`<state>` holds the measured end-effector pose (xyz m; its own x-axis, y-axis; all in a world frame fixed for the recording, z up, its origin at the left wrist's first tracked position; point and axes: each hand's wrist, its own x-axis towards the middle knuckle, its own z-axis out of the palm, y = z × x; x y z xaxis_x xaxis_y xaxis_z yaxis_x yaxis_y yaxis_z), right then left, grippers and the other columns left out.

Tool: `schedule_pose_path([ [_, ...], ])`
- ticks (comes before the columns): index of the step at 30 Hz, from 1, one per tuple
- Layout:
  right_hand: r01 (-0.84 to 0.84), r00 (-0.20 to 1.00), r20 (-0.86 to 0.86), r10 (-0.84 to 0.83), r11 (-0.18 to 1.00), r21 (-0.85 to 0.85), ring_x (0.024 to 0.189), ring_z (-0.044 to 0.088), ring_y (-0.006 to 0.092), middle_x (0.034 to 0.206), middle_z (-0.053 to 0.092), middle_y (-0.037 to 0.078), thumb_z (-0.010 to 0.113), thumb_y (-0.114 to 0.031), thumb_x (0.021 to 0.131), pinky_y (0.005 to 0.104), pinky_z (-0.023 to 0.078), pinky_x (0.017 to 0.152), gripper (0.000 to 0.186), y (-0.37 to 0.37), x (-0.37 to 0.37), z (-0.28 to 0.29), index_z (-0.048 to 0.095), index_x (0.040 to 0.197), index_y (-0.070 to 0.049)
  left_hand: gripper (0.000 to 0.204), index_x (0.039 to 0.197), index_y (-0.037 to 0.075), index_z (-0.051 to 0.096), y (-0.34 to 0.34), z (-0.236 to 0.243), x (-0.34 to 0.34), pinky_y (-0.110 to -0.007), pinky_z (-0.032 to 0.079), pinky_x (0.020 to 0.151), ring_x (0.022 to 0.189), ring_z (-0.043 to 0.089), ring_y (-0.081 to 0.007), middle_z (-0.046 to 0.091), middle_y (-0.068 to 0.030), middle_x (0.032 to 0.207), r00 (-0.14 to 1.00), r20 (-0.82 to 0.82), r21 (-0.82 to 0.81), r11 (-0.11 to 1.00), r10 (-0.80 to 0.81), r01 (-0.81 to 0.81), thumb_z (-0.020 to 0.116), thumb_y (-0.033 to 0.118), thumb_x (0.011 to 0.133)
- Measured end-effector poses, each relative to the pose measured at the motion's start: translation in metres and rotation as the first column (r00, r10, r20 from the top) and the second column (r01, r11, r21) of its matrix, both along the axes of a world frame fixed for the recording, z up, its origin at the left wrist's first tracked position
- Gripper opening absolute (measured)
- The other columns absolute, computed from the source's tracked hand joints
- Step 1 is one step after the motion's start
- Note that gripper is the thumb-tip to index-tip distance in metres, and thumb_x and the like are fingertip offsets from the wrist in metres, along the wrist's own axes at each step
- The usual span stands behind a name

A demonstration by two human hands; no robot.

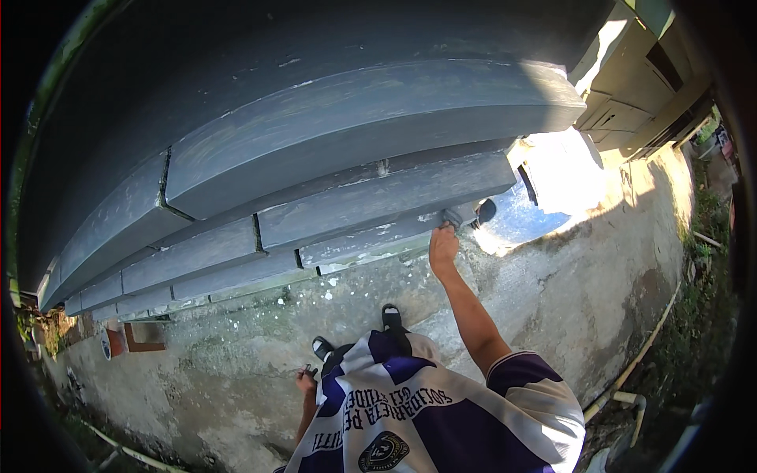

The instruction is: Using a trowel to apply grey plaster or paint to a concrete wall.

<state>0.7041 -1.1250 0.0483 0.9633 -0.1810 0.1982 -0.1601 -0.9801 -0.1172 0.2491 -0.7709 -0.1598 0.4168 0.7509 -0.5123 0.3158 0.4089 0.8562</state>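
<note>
My right hand [444, 244] reaches out ahead and is closed on a small grey, rounded thing [450, 217], whose kind I cannot make out. It is at the right end of the lowest grey ledge [371, 243], on the ledge's front face or just before it. A dark rounded object [486, 210] is just right of it, in front of bright glare. Low by my left side, my left hand [306, 381] is closed around a small dark thing [312, 369], too small to name.
Long grey ledges [371, 118] rise in steps ahead, with dark gaps between blocks. My sandalled feet [392, 315] stand on a stained concrete floor [236, 355] with white spots. An orange-red bucket [113, 344] sits far left. Pale pipes [631, 370] run along the right edge.
</note>
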Motion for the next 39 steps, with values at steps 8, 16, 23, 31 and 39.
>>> schedule_pose_path([
  [8,-0.598,0.801,-0.224,0.555,0.754,-0.270,0.078,0.061,0.0199,0.104,0.059,0.019,0.052,-0.012,0.073,0.0301,0.050,0.062,0.021,0.140,-0.053,0.011,0.067,0.086,-0.004,0.018,0.094,-0.001,0.055,-0.006,-0.002,0.006,-0.035,0.054,0.062,0.076,0.063,-0.0272,0.061,-0.0131,0.095,0.999,-0.039,-0.063,0.997,0.038,-0.040,0.043,0.001,0.081],
  [16,0.357,0.671,-0.458,0.584,0.288,0.889,0.058,0.061,0.0203,0.072,0.064,0.012,0.059,-0.026,0.079,0.0301,0.045,0.056,0.031,0.163,-0.051,0.023,0.063,0.093,0.001,0.016,0.092,0.000,0.056,-0.024,0.037,0.007,-0.027,0.049,0.064,0.069,0.055,-0.0124,0.057,-0.0051,0.082,0.998,-0.051,0.014,0.999,0.045,-0.044,0.044,-0.002,0.082],
  [23,-0.276,0.949,0.050,0.312,0.741,0.612,0.075,0.062,0.0325,0.076,0.064,0.018,0.068,-0.029,0.068,0.0363,0.047,0.070,0.032,0.031,-0.019,-0.017,0.066,0.083,-0.001,0.013,0.092,0.003,0.055,-0.025,0.048,-0.072,-0.024,0.045,0.056,0.066,0.055,-0.0133,0.056,-0.0042,0.081,0.959,-0.038,0.032,0.960,0.280,-0.279,0.047,0.007,0.082],
  [31,-0.028,0.996,-0.087,0.023,0.998,-0.059,0.067,0.063,0.0325,0.072,0.062,0.017,0.056,-0.019,0.077,0.0406,0.050,0.057,0.019,0.093,-0.111,0.062,0.061,0.073,-0.001,0.011,0.083,0.000,0.053,-0.018,0.035,-0.195,-0.029,0.048,0.052,0.060,0.053,-0.0165,0.054,-0.0074,0.074,0.616,-0.443,0.036,0.699,0.652,-0.714,0.052,0.009,0.078],
  [39,-0.661,0.529,-0.427,0.733,0.672,0.335,0.079,0.059,0.0376,0.082,0.060,0.022,0.061,-0.030,0.075,0.0442,0.048,0.069,0.031,0.358,-0.312,-0.005,0.061,0.077,0.002,0.018,0.083,-0.002,0.055,0.042,0.002,-0.295,-0.034,0.049,0.051,0.061,0.057,-0.0202,0.057,-0.0105,0.079,0.598,-0.446,0.017,0.674,0.666,-0.738,0.053,0.014,0.077],
])
